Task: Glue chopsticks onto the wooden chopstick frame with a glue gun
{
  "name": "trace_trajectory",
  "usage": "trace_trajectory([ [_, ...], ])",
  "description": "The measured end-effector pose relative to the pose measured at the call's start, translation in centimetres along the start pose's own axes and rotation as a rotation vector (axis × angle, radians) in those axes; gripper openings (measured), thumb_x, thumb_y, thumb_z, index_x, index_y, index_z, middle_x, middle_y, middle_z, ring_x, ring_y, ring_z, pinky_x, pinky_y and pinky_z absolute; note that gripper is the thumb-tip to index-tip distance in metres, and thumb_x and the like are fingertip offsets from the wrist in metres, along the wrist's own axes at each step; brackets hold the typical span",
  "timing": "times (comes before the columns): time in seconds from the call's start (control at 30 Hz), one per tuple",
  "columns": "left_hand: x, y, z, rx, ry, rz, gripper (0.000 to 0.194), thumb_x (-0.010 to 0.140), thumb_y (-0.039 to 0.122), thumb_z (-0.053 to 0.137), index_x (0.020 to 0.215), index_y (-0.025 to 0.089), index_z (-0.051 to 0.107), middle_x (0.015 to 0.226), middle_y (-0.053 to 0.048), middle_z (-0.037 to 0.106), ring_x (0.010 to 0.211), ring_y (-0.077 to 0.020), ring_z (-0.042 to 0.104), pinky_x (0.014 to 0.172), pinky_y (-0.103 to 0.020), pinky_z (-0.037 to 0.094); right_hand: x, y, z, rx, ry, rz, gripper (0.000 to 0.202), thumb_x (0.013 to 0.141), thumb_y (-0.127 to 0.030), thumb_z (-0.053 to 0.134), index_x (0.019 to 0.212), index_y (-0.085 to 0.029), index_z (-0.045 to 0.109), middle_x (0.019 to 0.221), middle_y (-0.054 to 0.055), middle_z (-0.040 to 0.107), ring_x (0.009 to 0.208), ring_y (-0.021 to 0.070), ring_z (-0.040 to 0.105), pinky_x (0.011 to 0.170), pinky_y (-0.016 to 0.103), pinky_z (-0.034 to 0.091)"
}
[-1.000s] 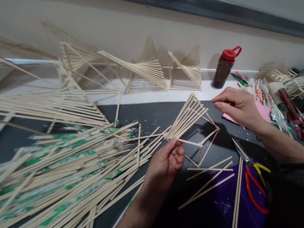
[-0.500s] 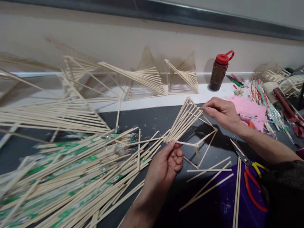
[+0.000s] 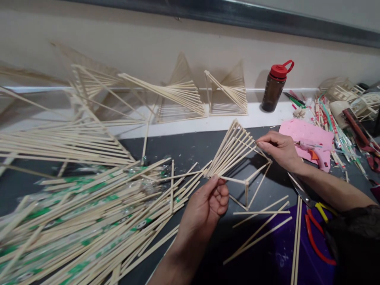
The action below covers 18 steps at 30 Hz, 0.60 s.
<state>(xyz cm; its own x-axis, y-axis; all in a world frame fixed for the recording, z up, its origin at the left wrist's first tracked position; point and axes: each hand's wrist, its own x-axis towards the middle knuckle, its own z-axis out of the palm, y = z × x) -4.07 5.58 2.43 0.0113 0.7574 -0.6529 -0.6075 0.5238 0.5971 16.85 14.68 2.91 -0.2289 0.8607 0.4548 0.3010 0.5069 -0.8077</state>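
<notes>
A small frame of thin wooden sticks (image 3: pixel 247 192) stands on the dark tabletop, with a fanned row of sticks across its upper left. My left hand (image 3: pixel 204 206) pinches the near end of the front wooden stick (image 3: pixel 237 161) between thumb and forefinger, at the frame's near-left corner. At that stick's far end, my right hand (image 3: pixel 280 152) is closed, thumb and forefinger together. The fingertips hide exactly what they touch there. Beneath the frame, several loose sticks (image 3: pixel 261 233) lie in front of my left hand.
Scissors (image 3: pixel 303 194) with yellow and red handles lie at right on a purple sheet (image 3: pixel 282 253). Behind my right hand are a pink glue gun (image 3: pixel 322 158) and a red-capped bottle (image 3: pixel 273 91). Wrapped sticks (image 3: pixel 97 221) pile up at left; larger stick models (image 3: pixel 178 95) line the wall.
My right hand has shifted slightly right and down, its fingertips still by the stick's far end. The glue gun shows more now. My left hand stays at the near corner.
</notes>
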Motion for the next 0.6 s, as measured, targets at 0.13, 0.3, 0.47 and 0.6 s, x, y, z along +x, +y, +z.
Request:
trace_trajectory([
  [0.13, 0.0, 0.0, 0.1, 0.015, 0.019, 0.0, 0.022, 0.081, 0.028, 0.067, 0.068, 0.015, 0.056, 0.048, 0.005, 0.051, 0.036, -0.0051, 0.041, 0.031, -0.013, 0.026, -0.3, 1.0, 0.6, 0.037, 0.033, 0.038, 0.012, 0.084, -0.022, 0.067, 0.081, -0.022, 0.078, 0.072, 0.0, 0.069, 0.067, 0.013, 0.061, 0.064, 0.027, 0.047],
  [0.3, 0.0, 0.0, 0.0, 0.021, 0.004, 0.0, 0.023, 0.076, 0.03, 0.071, 0.068, 0.015, 0.055, 0.048, 0.005, 0.051, 0.037, -0.0049, 0.04, 0.032, -0.013, 0.027, -0.3, 1.5, 0.8, 0.076, 0.044, 0.054, 0.013, 0.084, -0.023, 0.067, 0.085, -0.025, 0.08, 0.073, 0.0, 0.069, 0.067, 0.0126, 0.06, 0.064, 0.026, 0.047],
  [0.47, 0.0, 0.0, -0.3, 0.025, -0.024, 0.014, 0.024, 0.076, 0.03, 0.073, 0.068, 0.015, 0.055, 0.049, 0.005, 0.051, 0.038, -0.0049, 0.041, 0.033, -0.013, 0.028, -0.3, 1.7, 0.9, 0.061, 0.012, 0.066, 0.015, 0.088, -0.029, 0.065, 0.088, -0.025, 0.08, 0.071, -0.001, 0.064, 0.065, 0.0118, 0.055, 0.063, 0.026, 0.046],
  [0.6, 0.1, 0.0, -0.5, 0.023, -0.043, 0.006, 0.026, 0.075, 0.031, 0.074, 0.07, 0.015, 0.055, 0.05, 0.006, 0.05, 0.039, -0.0047, 0.041, 0.033, -0.013, 0.027, -0.3, 1.8, 0.9, 0.029, -0.009, 0.055, 0.024, 0.092, -0.039, 0.06, 0.091, -0.023, 0.079, 0.072, 0.0, 0.062, 0.064, 0.0117, 0.054, 0.064, 0.027, 0.045],
])
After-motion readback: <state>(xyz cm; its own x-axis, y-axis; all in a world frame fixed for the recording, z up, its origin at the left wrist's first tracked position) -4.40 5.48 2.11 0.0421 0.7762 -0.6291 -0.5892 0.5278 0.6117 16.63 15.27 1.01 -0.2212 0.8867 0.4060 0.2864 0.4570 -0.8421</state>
